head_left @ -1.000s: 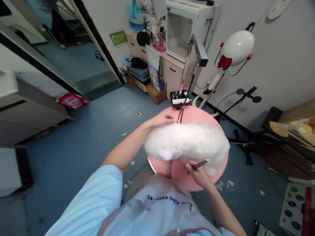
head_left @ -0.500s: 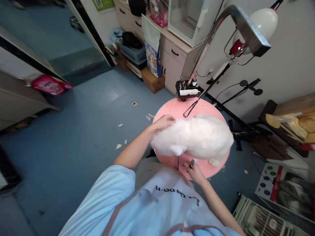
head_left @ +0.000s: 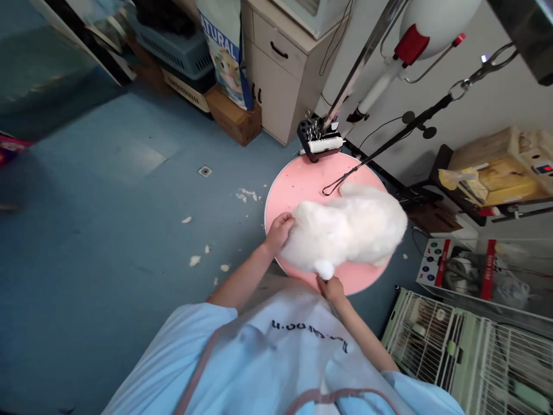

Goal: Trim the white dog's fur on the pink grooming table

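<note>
A fluffy white dog [head_left: 345,230] lies across a round pink grooming table [head_left: 280,193], seen from above. At its left end, my left hand [head_left: 280,231] has its fingers curled into the fur of the head. My right hand [head_left: 332,288] is low at the table's near edge, closed right beside a white ear tuft [head_left: 324,270]. Only a dark bit shows between its fingers; the small dark-and-silver tool seen there earlier is mostly hidden now. The dog's face is out of sight.
A black loop lead [head_left: 339,183] hangs over the table. Behind the far edge, a tool holder [head_left: 320,141] carries scissors and a white tube. Wire cages [head_left: 425,328] stand at lower right. Fur clumps [head_left: 195,260] lie on the blue floor. A cardboard box [head_left: 233,118] sits by the cabinet.
My right hand has moved up to the dog's ear tuft, and the tool is now mostly covered. My left hand's fingers have curled more at the head. The view has shifted and come closer.
</note>
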The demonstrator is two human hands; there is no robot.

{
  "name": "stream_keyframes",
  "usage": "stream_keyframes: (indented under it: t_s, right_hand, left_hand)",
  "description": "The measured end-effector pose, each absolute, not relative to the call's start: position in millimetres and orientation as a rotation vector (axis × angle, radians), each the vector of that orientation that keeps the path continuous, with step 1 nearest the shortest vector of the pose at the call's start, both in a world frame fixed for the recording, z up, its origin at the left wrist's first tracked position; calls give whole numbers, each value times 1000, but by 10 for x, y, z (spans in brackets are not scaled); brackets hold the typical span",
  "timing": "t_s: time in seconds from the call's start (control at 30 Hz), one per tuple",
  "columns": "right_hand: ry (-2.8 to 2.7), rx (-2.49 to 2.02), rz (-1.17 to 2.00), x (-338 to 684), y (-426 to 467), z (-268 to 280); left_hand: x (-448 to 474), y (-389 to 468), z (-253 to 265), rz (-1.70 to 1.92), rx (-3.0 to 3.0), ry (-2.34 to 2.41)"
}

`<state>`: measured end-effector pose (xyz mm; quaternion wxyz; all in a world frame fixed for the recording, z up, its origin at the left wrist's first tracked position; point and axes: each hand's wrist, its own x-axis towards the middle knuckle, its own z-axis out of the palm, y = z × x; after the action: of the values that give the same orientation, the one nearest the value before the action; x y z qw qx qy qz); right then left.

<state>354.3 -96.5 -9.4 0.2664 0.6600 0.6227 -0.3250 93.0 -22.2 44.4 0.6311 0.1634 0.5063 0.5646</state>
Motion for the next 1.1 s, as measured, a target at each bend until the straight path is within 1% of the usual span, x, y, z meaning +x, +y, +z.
stream_keyframes:
  t_s: [0.13, 0.23, 0.3, 0.37, 0.43, 0.53, 0.63, 0.7, 0.8, 0.87, 0.93, 0.97, 1.0, 1.1]
  right_hand:
    - [1846, 1870, -888, 3949, -1427, 217]
    - [1852, 2112, -841, 4093, -1608, 701]
    - [1846, 2217, -859, 3957, -1488, 1088]
    - [1959, 2157, -985, 3669, -1217, 1415]
    - [2031, 2076, -1080, 3341, -923, 1615]
    - [2017, 1884, -1128, 2989, -704, 1693]
    - [2038, 1811, -1154, 2883, -786, 1652]
    - [2044, 1813, -1247, 2906, -903, 1616]
    - [2044, 1930, -1536, 2992, -1043, 1559]
    - [1969, 2194, -1705, 3046, -1097, 1537]
    - [1786, 2515, -1797, 3086, -1115, 1557]
    - [1672, 2602, -1840, 3102, -1111, 1591]
    - [1561, 2598, -1899, 3119, -1097, 1641]
    - [1285, 2328, -2103, 3203, -1012, 1866]
  left_hand:
    - [961, -248, 269, 1290, 342, 1050]
    - [1029, -234, 201, 1263, 391, 1013]
    - [1073, -233, 190, 1263, 455, 997]
    - [1095, -239, 199, 1274, 518, 991]
    - [1087, -240, 219, 1269, 563, 987]
    - [1033, -214, 253, 1263, 580, 941]
    - [987, -181, 280, 1200, 592, 852]
    - [976, -180, 296, 1127, 599, 826]
    - [965, -225, 330, 1077, 508, 824]
    - [954, -279, 371, 1064, 376, 800]
    - [947, -347, 424, 1052, 249, 767]
    - [947, -387, 453, 1051, 201, 757]
    - [953, -429, 482, 1053, 163, 754]
    - [994, -566, 554, 1085, 93, 763]
